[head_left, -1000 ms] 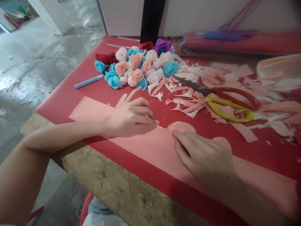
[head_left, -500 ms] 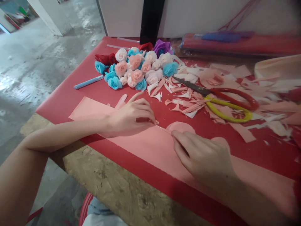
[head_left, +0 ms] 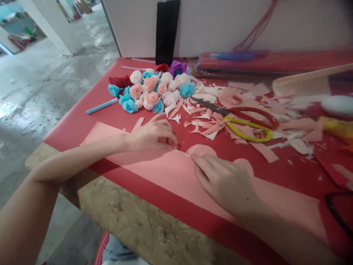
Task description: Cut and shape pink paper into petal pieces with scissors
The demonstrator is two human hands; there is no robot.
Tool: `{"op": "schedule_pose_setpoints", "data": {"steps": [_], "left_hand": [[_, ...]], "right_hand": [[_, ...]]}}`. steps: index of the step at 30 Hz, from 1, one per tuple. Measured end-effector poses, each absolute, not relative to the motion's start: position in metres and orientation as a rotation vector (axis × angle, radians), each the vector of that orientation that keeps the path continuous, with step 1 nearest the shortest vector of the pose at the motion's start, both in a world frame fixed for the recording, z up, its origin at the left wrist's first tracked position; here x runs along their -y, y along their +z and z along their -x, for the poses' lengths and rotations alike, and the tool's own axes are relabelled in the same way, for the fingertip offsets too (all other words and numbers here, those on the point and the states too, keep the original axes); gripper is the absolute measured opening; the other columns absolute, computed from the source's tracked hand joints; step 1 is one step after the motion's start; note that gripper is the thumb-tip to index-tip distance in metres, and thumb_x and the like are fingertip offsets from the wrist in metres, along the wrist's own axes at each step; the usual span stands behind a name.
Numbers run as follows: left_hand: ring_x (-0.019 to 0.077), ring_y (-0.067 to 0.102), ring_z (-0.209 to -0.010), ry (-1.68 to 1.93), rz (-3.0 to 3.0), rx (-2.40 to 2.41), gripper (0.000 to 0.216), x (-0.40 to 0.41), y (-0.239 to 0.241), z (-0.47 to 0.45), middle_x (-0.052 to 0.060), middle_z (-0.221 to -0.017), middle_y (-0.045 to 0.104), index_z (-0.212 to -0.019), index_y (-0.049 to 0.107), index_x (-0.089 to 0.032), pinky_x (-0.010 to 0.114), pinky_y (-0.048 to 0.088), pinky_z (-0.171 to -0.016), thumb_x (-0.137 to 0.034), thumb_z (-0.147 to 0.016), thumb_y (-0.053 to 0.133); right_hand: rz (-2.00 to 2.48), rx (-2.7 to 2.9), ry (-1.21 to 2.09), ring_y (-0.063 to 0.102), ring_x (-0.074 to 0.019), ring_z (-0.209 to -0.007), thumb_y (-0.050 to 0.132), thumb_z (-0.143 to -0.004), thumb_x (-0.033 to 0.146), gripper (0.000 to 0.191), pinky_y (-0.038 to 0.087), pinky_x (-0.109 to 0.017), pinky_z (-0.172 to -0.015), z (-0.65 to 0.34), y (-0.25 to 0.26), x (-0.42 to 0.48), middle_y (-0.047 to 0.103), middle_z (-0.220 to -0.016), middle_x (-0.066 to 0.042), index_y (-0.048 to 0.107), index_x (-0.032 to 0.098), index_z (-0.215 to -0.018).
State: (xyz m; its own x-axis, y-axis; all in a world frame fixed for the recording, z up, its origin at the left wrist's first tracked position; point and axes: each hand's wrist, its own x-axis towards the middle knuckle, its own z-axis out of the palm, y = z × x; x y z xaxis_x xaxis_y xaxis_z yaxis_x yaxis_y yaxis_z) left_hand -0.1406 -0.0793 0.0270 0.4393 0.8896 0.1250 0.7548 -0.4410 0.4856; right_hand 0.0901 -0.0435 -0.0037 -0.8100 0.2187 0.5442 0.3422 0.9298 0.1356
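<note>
My left hand (head_left: 154, 135) pinches one end of a thin pale stick (head_left: 184, 153) between its fingertips. The other end is in the closed fingers of my right hand (head_left: 224, 180). Whether the left fingertips also hold a bit of paper is too small to tell. Under both hands lies a long strip of peach crepe paper (head_left: 162, 171). Rounded peach paper shapes (head_left: 202, 149) show just beyond my right fingers. A narrow pink paper piece (head_left: 138, 124) rests behind my left hand.
Paper roses (head_left: 150, 84) in several colours cluster at the back beside a blue stick (head_left: 101, 106). Scissors (head_left: 248, 129) with red and yellow handles lie on paper scraps (head_left: 206, 119). A black phone-like slab (head_left: 167, 33) stands upright behind. The red tabletop (head_left: 68, 127) ends above a bare board (head_left: 124, 204).
The camera view has turned slightly right and up, so the table things appear shifted left. Both hands keep their pinch on the thin stick, with little other visible movement.
</note>
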Motion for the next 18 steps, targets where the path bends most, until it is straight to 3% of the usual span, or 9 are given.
{"op": "schedule_pose_setpoints", "data": {"steps": [5,12,18], "left_hand": [[0.014,0.06,-0.089,0.39,-2.203,-1.43,0.012,0.072,0.036,0.14,-0.002,-0.082,0.072,-0.086,0.068,-0.022,0.042,0.022,-0.108,-0.021,-0.075,0.064],[0.0129,0.063,-0.079,0.304,-2.143,-1.371,0.008,0.059,0.043,0.14,0.0,-0.082,0.073,-0.079,0.069,-0.02,0.036,0.034,-0.096,-0.02,-0.075,0.063],[0.0143,0.062,-0.083,0.264,-2.17,-1.357,0.009,0.057,0.045,0.14,0.001,-0.084,0.073,-0.081,0.07,-0.021,0.036,0.034,-0.095,-0.021,-0.076,0.063]], "right_hand": [[0.405,2.557,-0.291,0.051,-0.0101,-0.047,0.039,-0.084,0.008,0.024,0.025,-0.026,-0.045,-0.09,-0.003,0.044,0.058,-0.055,0.0,0.062,0.012,-0.077],[0.431,2.566,-0.261,0.048,-0.0104,-0.046,0.04,-0.081,0.006,0.022,0.023,-0.024,-0.045,-0.09,-0.002,0.045,0.054,-0.052,0.001,0.06,0.014,-0.075],[0.432,2.56,-0.281,0.049,-0.0114,-0.046,0.04,-0.082,0.008,0.022,0.023,-0.025,-0.044,-0.089,-0.001,0.045,0.052,-0.051,0.002,0.059,0.014,-0.073]]}}
